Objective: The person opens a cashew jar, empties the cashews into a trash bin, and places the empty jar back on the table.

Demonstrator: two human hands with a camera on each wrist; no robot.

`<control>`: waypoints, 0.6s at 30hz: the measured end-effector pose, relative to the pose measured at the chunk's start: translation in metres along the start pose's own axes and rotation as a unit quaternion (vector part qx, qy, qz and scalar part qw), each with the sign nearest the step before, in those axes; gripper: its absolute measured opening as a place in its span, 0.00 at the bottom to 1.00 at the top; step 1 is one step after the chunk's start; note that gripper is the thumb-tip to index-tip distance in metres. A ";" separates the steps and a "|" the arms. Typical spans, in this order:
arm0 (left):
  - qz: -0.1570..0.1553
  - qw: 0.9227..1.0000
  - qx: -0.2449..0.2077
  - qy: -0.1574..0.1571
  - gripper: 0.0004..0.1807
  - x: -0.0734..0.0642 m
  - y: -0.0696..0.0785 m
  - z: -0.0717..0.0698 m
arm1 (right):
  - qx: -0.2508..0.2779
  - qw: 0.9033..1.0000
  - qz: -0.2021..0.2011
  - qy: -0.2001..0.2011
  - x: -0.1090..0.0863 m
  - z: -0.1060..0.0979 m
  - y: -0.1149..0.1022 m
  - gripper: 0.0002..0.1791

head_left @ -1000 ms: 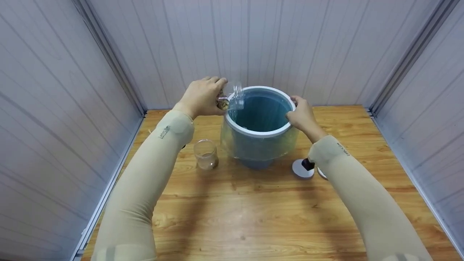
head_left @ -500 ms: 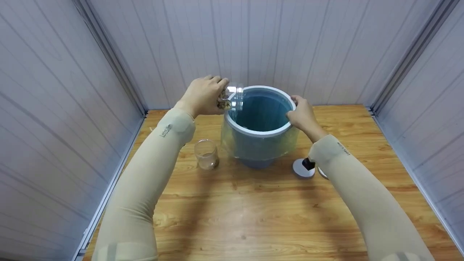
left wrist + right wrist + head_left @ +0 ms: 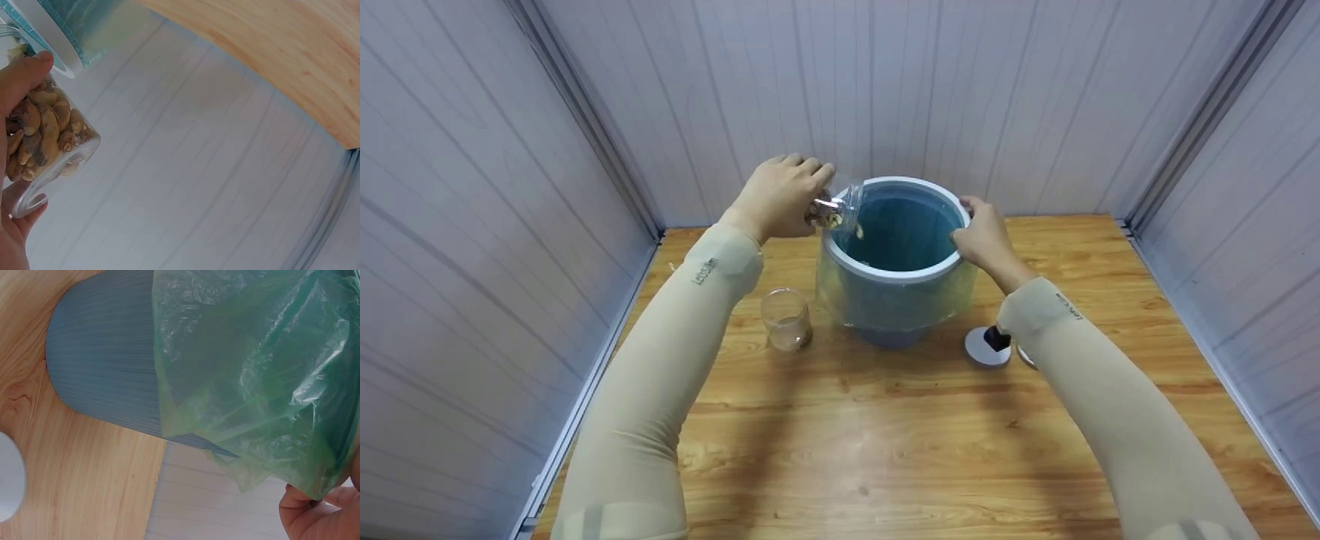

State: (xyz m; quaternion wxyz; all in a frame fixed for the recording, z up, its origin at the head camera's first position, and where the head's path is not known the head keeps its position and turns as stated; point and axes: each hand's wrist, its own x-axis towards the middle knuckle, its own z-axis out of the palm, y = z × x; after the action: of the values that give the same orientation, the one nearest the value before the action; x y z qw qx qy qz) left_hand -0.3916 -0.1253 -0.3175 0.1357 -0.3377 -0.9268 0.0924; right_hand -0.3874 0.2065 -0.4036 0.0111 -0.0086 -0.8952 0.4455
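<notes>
My left hand [image 3: 780,196] grips a clear jar [image 3: 851,196], tipped sideways with its mouth over the left rim of a blue trash can [image 3: 901,276]. Brown, nut-like pieces [image 3: 49,124] fill much of the jar in the left wrist view. At its mouth, a pale piece [image 3: 859,232] shows against the can's inside. A thin greenish plastic bag [image 3: 242,360] lines the can and hangs over its outside. My right hand [image 3: 984,234] holds the white rim on the right side, thumb toward the front; in the right wrist view its curled fingers are at the bag's edge.
A clear glass container [image 3: 786,321] stands on the wooden table [image 3: 855,442] left of the can. On the right lie a white round lid [image 3: 982,351] and a second white disc [image 3: 1026,358], partly hidden by my sleeve. Panel walls [image 3: 840,90] enclose the table.
The jar's mouth has tipped further down into the trash can, and a pale piece now shows just outside it. My right hand stays on the rim.
</notes>
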 end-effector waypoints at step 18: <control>0.022 0.999 0.025 -0.013 0.42 0.004 0.003 0.000 | -0.003 1.000 -0.001 0.000 -0.001 0.001 0.003 0.40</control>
State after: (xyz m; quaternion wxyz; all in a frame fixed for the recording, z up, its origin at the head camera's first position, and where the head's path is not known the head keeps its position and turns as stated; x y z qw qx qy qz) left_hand -0.3930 -0.1207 -0.3177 0.1303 -0.3530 -0.9184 0.1224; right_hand -0.3862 0.2070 -0.4067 0.0113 -0.0080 -0.8964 0.4431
